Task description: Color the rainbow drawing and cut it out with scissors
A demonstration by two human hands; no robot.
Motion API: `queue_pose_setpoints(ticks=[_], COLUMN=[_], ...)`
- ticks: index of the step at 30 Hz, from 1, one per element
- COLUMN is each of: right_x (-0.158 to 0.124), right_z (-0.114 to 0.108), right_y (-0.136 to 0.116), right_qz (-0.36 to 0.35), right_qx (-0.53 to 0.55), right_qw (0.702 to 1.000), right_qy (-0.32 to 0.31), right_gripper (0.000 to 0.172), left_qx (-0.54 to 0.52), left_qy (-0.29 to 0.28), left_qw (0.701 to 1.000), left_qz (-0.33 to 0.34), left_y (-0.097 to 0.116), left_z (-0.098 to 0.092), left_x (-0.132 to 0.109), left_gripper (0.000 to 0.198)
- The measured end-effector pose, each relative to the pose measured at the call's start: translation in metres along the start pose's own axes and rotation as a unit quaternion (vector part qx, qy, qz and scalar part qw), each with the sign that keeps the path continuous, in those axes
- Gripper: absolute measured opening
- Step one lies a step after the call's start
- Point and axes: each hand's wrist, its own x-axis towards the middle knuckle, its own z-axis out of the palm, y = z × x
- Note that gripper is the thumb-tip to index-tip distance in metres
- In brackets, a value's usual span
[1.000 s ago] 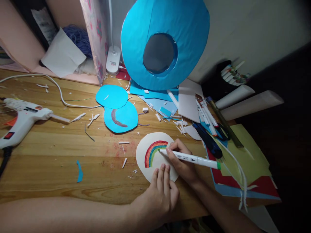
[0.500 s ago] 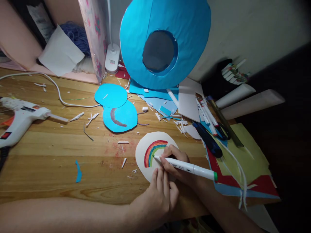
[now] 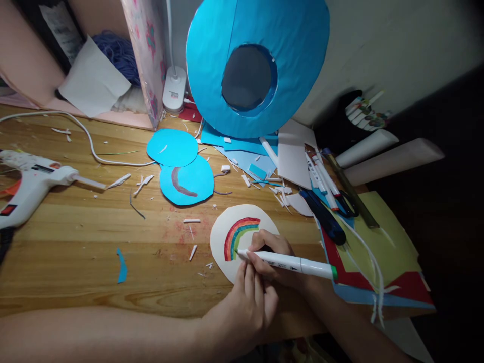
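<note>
Marker (image 3: 291, 262) lies near-horizontal in the lower centre of the frame, green cap end right, tip left on the rainbow's inner edge. Right hand (image 3: 274, 257) pinches its barrel near the tip. Left hand (image 3: 247, 302), fingers together and flat, presses the white paper disc (image 3: 221, 237) to the worktop (image 3: 75, 242), just below the marker tip.

the counter (image 3: 75, 237) is varnished wood, grain plain, with a soft sheen. the disc (image 3: 242, 214) is matt cream paper. the marker (image 3: 291, 263) is smooth white plastic. at 10 o'clock of the disc, the blue circles (image 3: 181, 166) are matt paper; at 9 o'clock, the glue gun (image 3: 30, 176) is glossy white plastic.
</note>
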Motion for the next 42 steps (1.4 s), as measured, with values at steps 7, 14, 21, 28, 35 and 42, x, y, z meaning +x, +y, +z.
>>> queue_pose_setpoints(ticks=[7, 14, 21, 28, 35, 42], right_x=[0.002, 0.002, 0.003, 0.007, 0.002, -0.001], right_z=[-0.004, -0.006, -0.005, -0.005, -0.003, 0.002], right_y=[0.000, 0.002, 0.000, -0.006, -0.001, 0.011], right_qz=[-0.004, -0.001, 0.010, 0.027, 0.037, 0.033], right_qx=[0.015, 0.034, 0.023, 0.011, 0.005, 0.011], right_qw=[0.999, 0.998, 0.999, 0.999, 0.997, 0.993], right_qy=[-0.045, -0.045, -0.037, 0.020, 0.075, 0.114], right_gripper=[0.016, 0.014, 0.016, 0.016, 0.013, 0.015], left_qx=[-0.004, 0.002, 0.012, 0.015, 0.009, 0.010], left_qy=[-0.004, 0.004, 0.010, 0.017, 0.007, 0.002], left_qw=[1.000, 1.000, 1.000, 1.000, 1.000, 1.000], left_qz=[-0.004, -0.010, -0.009, -0.008, -0.008, -0.006], left_y=[0.000, 0.000, -0.001, -0.001, 0.000, -0.001], left_z=[0.000, 0.000, -0.001, 0.000, 0.002, 0.000], left_x=[-0.001, 0.000, 0.001, 0.001, -0.001, -0.001], left_gripper=[0.030, 0.029, 0.028, 0.027, 0.030, 0.031])
